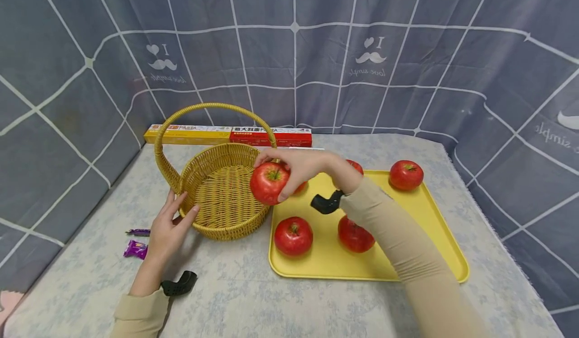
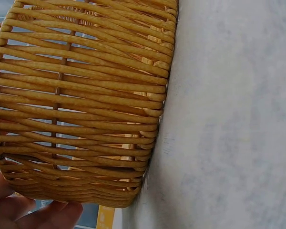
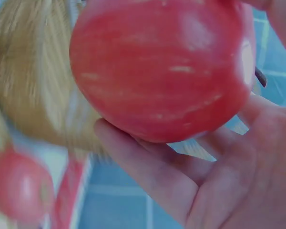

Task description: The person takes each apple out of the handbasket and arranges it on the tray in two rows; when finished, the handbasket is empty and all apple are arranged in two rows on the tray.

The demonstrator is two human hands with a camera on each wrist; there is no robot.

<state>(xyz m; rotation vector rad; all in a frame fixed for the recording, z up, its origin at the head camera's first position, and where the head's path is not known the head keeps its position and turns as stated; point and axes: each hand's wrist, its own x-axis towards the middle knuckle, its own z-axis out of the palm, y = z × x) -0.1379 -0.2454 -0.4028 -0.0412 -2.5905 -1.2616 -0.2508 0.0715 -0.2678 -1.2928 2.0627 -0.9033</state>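
My right hand (image 1: 300, 167) grips a red apple (image 1: 268, 185) between thumb and fingers, up at the right rim of a round wicker basket (image 1: 226, 235). In the right wrist view the apple (image 3: 162, 71) fills the upper middle, a bit of its stem showing at the right. The basket, with a tall arched handle, has a bare woven floor. My left hand (image 1: 167, 227) holds the basket's left rim; the left wrist view has its fingers (image 2: 62, 214) at the end of the woven wall (image 2: 76, 100). Below the right hand, a yellow tray (image 1: 325, 270) bears more red apples (image 1: 294, 236).
Behind the basket lie a yellow pasta box (image 1: 190, 136) and a red pasta box (image 1: 289, 138). Purple-wrapped sweets (image 1: 135, 249) are left of my left hand. One apple (image 1: 406, 175) sits at the tray's far right corner. A grey checked curtain (image 1: 294, 57) surrounds the table.
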